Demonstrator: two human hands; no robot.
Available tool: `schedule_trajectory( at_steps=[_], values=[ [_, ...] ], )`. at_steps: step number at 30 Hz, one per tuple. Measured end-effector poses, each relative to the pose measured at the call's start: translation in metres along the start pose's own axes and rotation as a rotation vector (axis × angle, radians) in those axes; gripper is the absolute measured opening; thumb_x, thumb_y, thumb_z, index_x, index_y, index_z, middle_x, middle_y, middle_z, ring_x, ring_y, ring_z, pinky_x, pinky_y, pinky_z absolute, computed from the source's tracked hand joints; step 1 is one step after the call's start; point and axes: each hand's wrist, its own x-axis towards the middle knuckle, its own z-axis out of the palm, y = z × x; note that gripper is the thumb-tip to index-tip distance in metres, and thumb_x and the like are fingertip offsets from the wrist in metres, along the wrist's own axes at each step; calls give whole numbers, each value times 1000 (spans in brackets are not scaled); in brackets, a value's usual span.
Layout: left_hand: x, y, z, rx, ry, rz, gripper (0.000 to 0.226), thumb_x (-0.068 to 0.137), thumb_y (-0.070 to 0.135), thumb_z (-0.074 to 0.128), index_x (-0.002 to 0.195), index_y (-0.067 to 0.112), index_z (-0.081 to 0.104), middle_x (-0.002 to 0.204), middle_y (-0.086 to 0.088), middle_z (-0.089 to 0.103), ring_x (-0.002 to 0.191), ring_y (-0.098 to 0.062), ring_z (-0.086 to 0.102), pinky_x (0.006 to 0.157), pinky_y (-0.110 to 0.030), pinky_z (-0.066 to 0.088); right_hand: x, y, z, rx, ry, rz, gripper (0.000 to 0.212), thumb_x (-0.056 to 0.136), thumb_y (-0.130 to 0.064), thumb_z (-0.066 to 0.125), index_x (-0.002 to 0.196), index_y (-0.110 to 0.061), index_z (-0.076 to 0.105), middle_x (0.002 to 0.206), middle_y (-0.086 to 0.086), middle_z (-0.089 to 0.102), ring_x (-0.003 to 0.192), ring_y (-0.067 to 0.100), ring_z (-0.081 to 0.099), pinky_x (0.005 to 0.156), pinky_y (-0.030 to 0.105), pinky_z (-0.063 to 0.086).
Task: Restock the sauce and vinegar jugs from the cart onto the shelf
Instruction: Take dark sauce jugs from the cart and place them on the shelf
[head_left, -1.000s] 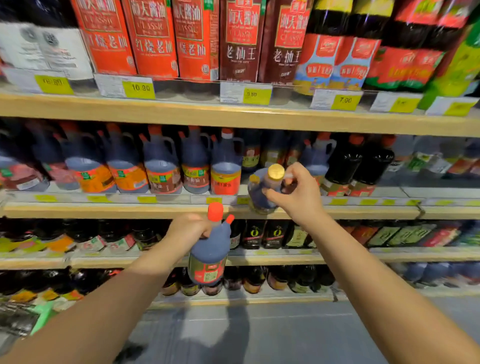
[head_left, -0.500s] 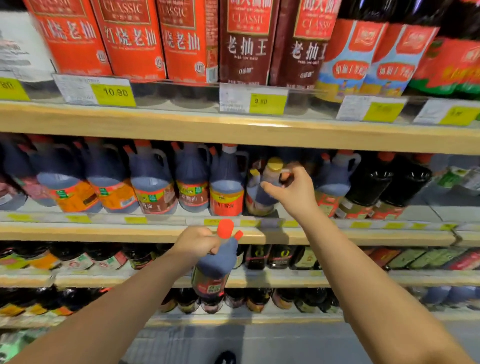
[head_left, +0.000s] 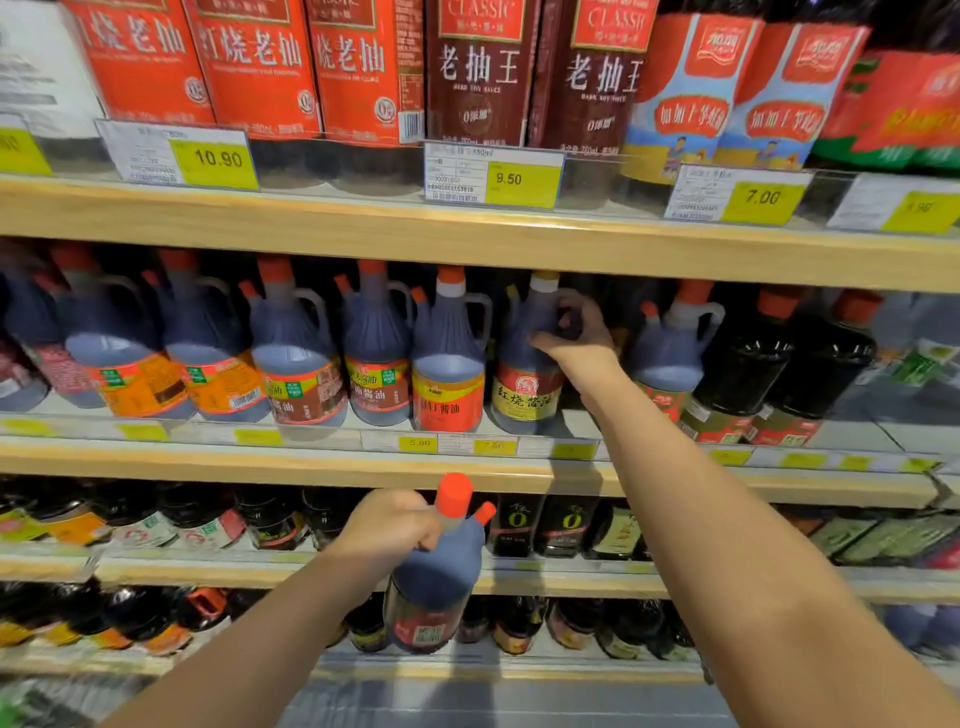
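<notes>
Head-cam view of a shop aisle: wooden shelving packed w/ sauce bottles. Two bare forearms reach in from the bottom corners of the frame.

Ctr-right: the right hand (head_left: 576, 338) is up at the middle shelf (head_left: 311, 462). Its fingers are curled through the handle of a yellow-capped jug (head_left: 527, 364), w/ the thumb against the jug's shoulder. The jug is dark w/ a red-and-yellow label. It stands upright w/ its base on the shelf board, close to the front edge. To its left a row of jugs (head_left: 291, 358) w/ red caps and orange or red labels runs to the left edge of frame, the nearest one just beside it. Right of the hand stands one more red-topped jug (head_left: 670, 353), then black bottles (head_left: 743, 364).

Lower ctr: the left hand (head_left: 389, 525) grips a red-capped jug (head_left: 436, 577) by its handle, fingers wrapped fully round it. This jug hangs in the air, leaning a little, below the middle shelf's front edge and in front of the lower shelves (head_left: 571, 582). It touches no shelf. Its label, low on the body, is too blurred to read.

Top of frame: the upper shelf (head_left: 363, 228) carries tall bottles (head_left: 249, 67) w/ red and maroon labels in Chinese script. Yellow price tags (head_left: 215, 158) along its edge read 10.90, 9.50 and 7.00.

Bottom: the lower shelves hold small dark bottles (head_left: 519, 525). A strip of grey floor (head_left: 493, 701) shows btwn the arms.
</notes>
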Motion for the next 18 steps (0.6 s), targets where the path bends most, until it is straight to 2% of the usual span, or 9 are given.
schedule_trajectory(
  at_steps=[2,5,7,11,15,18],
  values=[
    [-4,-3,3,-3,-8,11,13,40,11,49,36,18,39,50,-4,30,57,-18,30,54,-29,20,-5,3,2,-15,-10,133,71,69,-24,80,132,-18,46,130,9,51,119,25,50,97,39,47],
    [-4,-7,6,1,6,9,14,38,11,49,31,16,38,44,0,30,55,-18,29,53,-28,19,-34,10,16,-223,128,124,90,59,-42,85,130,-5,44,126,18,53,119,33,49,100,42,43],
    [-2,-8,6,-8,11,7,13,38,12,50,30,16,40,42,2,32,52,-17,31,52,-27,20,-54,15,29,-329,180,126,98,55,-47,86,127,-1,39,125,18,46,119,34,45,97,42,42],
    [5,-9,5,-25,34,10,14,39,14,50,31,16,39,40,5,31,49,-14,29,50,-26,20,-59,29,40,-388,188,175,85,59,-47,84,116,-3,39,120,14,47,114,34,49,85,41,45],
    [11,-6,2,-52,73,-11,12,38,14,51,31,16,41,40,4,32,51,-16,31,50,-25,21,-50,36,36,-374,128,159,82,60,-48,82,119,-8,42,119,12,50,109,33,54,81,39,47],
    [14,-1,0,-63,81,-27,15,41,12,53,30,15,43,38,6,33,50,-16,31,47,-24,22,-47,39,37,-362,94,168,82,60,-47,82,121,-8,43,118,11,49,108,31,54,78,34,43]
  ],
)
